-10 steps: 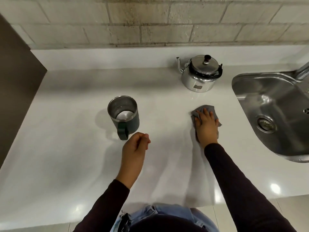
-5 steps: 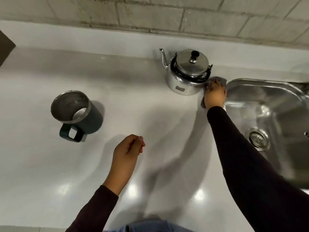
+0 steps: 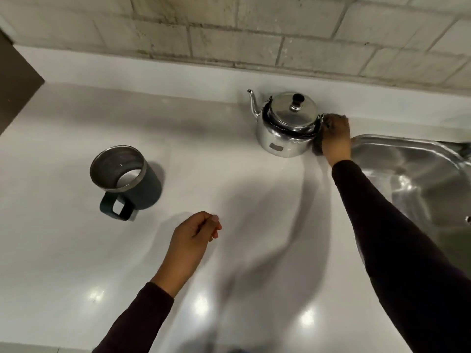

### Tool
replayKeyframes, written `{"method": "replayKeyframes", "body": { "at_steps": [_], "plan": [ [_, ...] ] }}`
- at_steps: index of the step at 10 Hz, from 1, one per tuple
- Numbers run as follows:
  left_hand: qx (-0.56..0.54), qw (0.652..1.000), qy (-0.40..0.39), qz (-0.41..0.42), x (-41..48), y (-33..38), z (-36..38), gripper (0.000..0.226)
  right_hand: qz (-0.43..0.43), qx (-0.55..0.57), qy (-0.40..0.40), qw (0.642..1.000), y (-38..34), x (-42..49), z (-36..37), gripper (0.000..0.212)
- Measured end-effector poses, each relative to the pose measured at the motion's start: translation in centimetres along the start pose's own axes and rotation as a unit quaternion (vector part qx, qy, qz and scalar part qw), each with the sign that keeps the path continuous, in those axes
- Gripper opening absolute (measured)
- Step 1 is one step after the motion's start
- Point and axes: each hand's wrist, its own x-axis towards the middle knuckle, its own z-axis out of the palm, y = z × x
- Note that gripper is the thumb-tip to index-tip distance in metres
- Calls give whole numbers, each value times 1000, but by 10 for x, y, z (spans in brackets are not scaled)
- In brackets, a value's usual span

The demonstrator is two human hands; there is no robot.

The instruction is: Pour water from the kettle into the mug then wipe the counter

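A shiny steel kettle (image 3: 285, 126) with a black lid knob stands at the back of the white counter (image 3: 229, 200), spout pointing left. A dark green mug (image 3: 127, 179) with a steel inside stands upright at the left, its handle toward me. My right hand (image 3: 335, 137) presses a grey cloth (image 3: 316, 146) on the counter right beside the kettle, between it and the sink; most of the cloth is hidden under the hand. My left hand (image 3: 193, 238) hovers over the counter's middle, fingers curled and holding nothing.
A steel sink (image 3: 413, 174) is set into the counter at the right. A tiled wall (image 3: 254, 34) runs behind the counter. A dark panel (image 3: 15, 85) stands at the far left. The counter's front edge lies near my body.
My right hand has slid the cloth from the middle of the counter back to the kettle's right side, and has edged slightly farther back since. My left hand has stayed curled in place.
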Motion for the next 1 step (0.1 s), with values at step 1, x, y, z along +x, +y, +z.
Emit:
{"method": "replayKeyframes", "body": {
  "at_steps": [1],
  "plan": [
    [-2, 1000, -13, 9, -4, 4, -20, 29, -2, 25, 35, 999, -5, -55, 1, 30]
  ]
}}
